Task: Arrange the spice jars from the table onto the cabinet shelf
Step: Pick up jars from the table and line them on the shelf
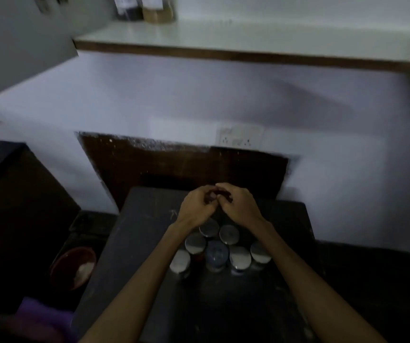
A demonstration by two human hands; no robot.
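Right, head view, and it's dim and a little smeared. Both hands are out over the dark table [134, 233], meeting knuckle to knuckle: the left hand [195, 206] and the right hand [238, 206] have their fingers curled in toward each other around something small and dark between them, but whether they pinch a thing or just touch fingertips I cannot tell. Just below the wrists, nearer the person, sits the cluster of spice jars [217, 248], seven lids showing as far as I can count, packed touching one another, silver caps around one blue-lidded jar [216, 253]. None is in either hand. Far above the hands runs the cabinet shelf [248, 35], and at its left end, up and left of the left hand, stand two jars [144, 8], one dark, one tan. So my read: two placed, if those came from the table, and the bulk left to carry. Low left of the left hand, a red bowl [73, 267] holds something white.
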